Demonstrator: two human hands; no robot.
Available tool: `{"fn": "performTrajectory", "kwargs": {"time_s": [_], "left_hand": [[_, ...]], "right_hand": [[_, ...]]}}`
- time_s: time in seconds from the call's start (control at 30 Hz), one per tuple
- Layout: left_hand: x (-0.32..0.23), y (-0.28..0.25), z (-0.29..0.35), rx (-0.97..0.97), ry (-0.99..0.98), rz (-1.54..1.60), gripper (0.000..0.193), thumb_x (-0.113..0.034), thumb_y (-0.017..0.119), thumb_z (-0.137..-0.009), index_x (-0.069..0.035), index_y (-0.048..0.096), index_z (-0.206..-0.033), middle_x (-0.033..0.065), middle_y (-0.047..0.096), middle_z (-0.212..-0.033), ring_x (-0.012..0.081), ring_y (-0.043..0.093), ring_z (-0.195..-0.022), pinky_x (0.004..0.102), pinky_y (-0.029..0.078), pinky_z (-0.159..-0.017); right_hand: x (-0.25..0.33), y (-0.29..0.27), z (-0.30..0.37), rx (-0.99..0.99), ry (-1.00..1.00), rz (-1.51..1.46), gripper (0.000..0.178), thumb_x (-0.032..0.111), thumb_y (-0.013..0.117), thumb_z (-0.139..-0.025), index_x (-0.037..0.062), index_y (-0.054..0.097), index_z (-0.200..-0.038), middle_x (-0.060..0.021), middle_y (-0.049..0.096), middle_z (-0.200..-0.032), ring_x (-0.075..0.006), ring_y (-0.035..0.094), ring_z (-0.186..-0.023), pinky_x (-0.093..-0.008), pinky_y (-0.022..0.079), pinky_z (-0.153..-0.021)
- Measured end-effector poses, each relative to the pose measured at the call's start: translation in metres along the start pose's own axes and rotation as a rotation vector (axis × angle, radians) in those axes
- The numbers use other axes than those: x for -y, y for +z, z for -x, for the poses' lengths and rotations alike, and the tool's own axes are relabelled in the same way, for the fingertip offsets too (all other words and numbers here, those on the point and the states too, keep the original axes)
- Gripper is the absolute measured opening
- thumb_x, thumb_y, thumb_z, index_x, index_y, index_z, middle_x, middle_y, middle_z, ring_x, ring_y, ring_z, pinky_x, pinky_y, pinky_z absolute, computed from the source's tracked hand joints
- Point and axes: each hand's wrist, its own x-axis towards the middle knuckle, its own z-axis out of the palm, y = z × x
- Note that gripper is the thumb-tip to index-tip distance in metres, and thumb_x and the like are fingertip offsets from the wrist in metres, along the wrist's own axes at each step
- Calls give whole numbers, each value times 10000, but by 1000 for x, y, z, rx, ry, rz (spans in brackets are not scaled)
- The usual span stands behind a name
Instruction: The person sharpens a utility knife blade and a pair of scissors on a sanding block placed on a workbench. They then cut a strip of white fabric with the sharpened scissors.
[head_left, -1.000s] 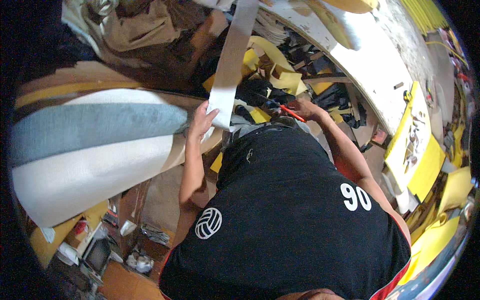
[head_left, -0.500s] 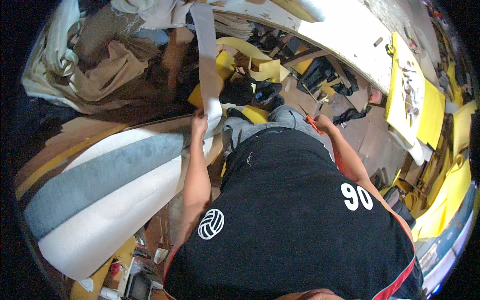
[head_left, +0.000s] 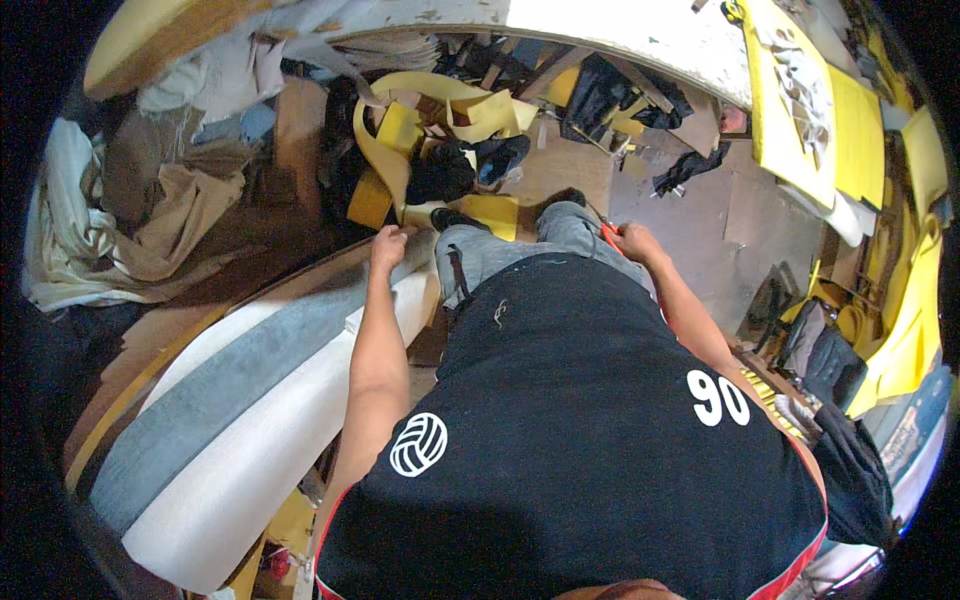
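Note:
My left hand [head_left: 391, 246] is closed, with the fingers curled, above the near end of the fabric rolls; whatever lies in it, if anything, is hidden. Under that forearm rest a white roll [head_left: 250, 455] and a blue-grey roll [head_left: 240, 375], side by side and slanting to the lower left. My right hand [head_left: 640, 243], beside my right thigh, is wrapped round scissors with orange handles [head_left: 609, 236]; their blades barely show. A yellow foam strip [head_left: 375, 150] curls on the floor beyond my left foot, among other offcuts.
Crumpled cloth [head_left: 190, 230] is heaped at the left. A long white tabletop [head_left: 640, 40] crosses the far side. Yellow foam sheets [head_left: 855, 140] stand at the right, near a dark bag [head_left: 825, 350]. Scraps and black cloth [head_left: 610, 95] litter the floor ahead.
The pale strip that hung from my left hand no longer shows there. My view has shifted, and the rolls and table sit differently in it. The scissors stay in my right hand.

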Motion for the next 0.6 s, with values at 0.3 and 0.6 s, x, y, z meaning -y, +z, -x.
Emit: {"fn": "performTrajectory", "kwargs": {"time_s": [0.3,0.6], "left_hand": [[-29,90,70,-20,-58,-49,425,-282,679,-909,-7,681,-1232,202,708,-1190,313,681,-1090,382,512,-954],[-141,157,117,25,-3,-111,336,-246,608,-982,-28,686,-1227,176,723,-1162,241,691,-1069,338,506,-948]], "right_hand": [[-62,-19,-46,77,-116,-150,775,734,556,-861,-16,746,-872,-292,709,-881,-452,701,-910,-511,537,-821],[-210,-2,-55,95,-53,-272,806,800,576,-813,20,768,-877,-254,713,-798,-407,717,-797,-488,544,-745]]}}
